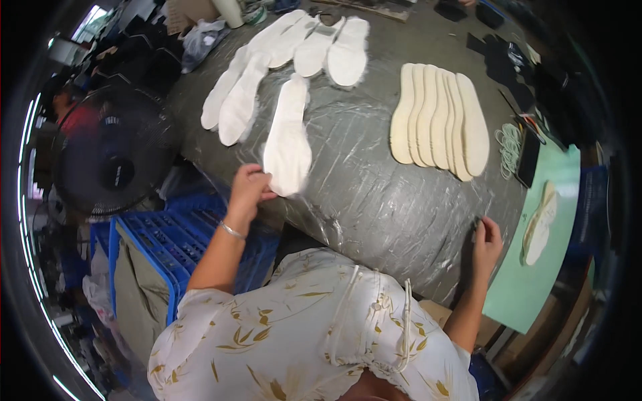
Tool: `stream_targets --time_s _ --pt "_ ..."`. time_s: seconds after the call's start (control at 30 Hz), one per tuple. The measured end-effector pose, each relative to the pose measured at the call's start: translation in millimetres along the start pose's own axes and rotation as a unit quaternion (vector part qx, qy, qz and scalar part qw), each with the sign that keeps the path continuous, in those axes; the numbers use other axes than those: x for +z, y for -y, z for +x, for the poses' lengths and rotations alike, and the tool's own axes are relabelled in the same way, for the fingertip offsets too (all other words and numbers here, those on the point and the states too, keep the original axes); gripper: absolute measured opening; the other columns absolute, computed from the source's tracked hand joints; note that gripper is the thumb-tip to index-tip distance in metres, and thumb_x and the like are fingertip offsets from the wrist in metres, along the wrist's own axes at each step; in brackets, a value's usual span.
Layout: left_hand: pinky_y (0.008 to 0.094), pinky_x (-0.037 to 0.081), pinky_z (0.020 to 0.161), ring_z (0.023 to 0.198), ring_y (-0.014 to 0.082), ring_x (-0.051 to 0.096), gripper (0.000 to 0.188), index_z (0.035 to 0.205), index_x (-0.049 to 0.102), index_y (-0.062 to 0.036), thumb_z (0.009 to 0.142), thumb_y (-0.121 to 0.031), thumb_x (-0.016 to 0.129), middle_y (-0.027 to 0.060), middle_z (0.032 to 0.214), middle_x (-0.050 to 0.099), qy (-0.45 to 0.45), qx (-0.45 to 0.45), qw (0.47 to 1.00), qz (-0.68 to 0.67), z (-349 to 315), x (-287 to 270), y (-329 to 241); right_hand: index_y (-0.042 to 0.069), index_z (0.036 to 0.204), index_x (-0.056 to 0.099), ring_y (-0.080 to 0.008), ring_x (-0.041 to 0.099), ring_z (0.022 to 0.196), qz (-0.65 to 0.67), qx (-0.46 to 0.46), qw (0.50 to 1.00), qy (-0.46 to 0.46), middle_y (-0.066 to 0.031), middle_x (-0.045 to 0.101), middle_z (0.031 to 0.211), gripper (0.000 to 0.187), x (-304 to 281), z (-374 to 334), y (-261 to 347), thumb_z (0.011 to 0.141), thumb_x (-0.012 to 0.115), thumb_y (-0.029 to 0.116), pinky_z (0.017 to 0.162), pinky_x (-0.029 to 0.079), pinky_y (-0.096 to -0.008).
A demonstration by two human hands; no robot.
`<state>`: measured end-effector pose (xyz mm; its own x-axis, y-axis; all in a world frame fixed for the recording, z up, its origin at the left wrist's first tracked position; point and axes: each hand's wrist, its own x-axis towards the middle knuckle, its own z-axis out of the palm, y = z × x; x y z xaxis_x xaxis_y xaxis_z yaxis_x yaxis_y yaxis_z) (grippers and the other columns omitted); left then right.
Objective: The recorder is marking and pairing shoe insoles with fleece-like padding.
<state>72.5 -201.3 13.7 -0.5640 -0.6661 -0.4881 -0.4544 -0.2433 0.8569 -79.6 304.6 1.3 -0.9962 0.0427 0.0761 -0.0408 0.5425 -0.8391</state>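
My left hand (251,190) pinches the near end of a white fluffy insole (287,144), which lies lengthwise on the plastic-covered table (361,194). Beyond it, several more white fluffy insoles (241,100) lie in an overlapping curved row. On the right of the table, several cream insoles (435,120) overlap side by side like a fan. My right hand (488,242) is at the table's near right edge, apart from the insoles. Its fingers are curled together; whatever they hold, if anything, is too small to make out.
A black fan (117,150) stands at left, above a blue plastic crate (180,244). At right, a green mat (508,294) carries another insole (540,224). Coiled pale cord (508,148) lies at the table's right edge. Dark scraps (501,67) are at far right.
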Motion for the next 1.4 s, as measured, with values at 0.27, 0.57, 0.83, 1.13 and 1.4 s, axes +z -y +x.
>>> stream_targets --time_s 0.27,0.57,0.83,1.13,1.4 --pt "0.0373 0.055 0.086 0.104 0.0287 0.065 0.020 0.110 0.050 0.0010 0.095 -0.008 0.058 0.0188 0.114 0.062 0.284 -0.070 0.928 -0.229 -107 148 38 0.001 0.110 0.062 -0.0247 0.064 0.085 0.020 -0.249 0.948 0.196 -0.0145 0.061 0.106 0.032 60 -73 107 0.079 0.069 -0.002 0.075 0.052 -0.0314" --pt "0.0219 0.049 0.062 0.072 0.0103 0.062 0.015 0.103 0.066 -0.0036 0.089 -0.007 0.065 0.0058 0.093 0.067 0.333 0.272 0.884 0.182 -111 139 32 -0.002 0.104 0.066 -0.0187 0.065 0.071 -0.005 -0.089 0.995 0.044 -0.0128 0.067 0.088 0.019 44 -78 56 0.086 0.065 0.006 0.065 0.051 -0.0295" --pt "0.0293 0.049 0.075 0.082 0.0166 0.060 0.031 0.114 0.064 0.0003 0.088 -0.017 0.062 0.0109 0.104 0.066 0.017 0.383 0.898 0.216 64 54 2 -0.005 0.085 0.070 -0.0132 0.063 0.058 0.053 0.122 0.981 0.139 -0.0089 0.067 0.068 0.026 75 -17 67 0.085 0.062 0.020 0.053 0.051 -0.0276" --pt "0.0266 0.049 0.068 0.075 0.0114 0.061 0.024 0.103 0.069 0.0016 0.092 -0.018 0.061 0.0074 0.086 0.070 0.113 0.394 0.900 0.148 56 71 8 -0.002 0.078 0.068 -0.0112 0.062 0.058 0.067 0.177 0.969 0.161 -0.0058 0.066 0.069 0.022 68 -24 70 0.084 0.061 0.018 0.049 0.051 -0.0259" --pt "0.0382 0.049 0.084 0.098 0.0335 0.060 0.029 0.112 0.063 0.0007 0.085 -0.011 0.063 0.0166 0.111 0.063 0.053 0.516 0.800 0.301 -11 96 -22 -0.001 0.095 0.071 -0.0161 0.065 0.064 -0.035 0.071 0.996 0.047 -0.0115 0.070 0.079 0.023 -5 -30 42 0.086 0.068 0.020 0.062 0.053 -0.0327"
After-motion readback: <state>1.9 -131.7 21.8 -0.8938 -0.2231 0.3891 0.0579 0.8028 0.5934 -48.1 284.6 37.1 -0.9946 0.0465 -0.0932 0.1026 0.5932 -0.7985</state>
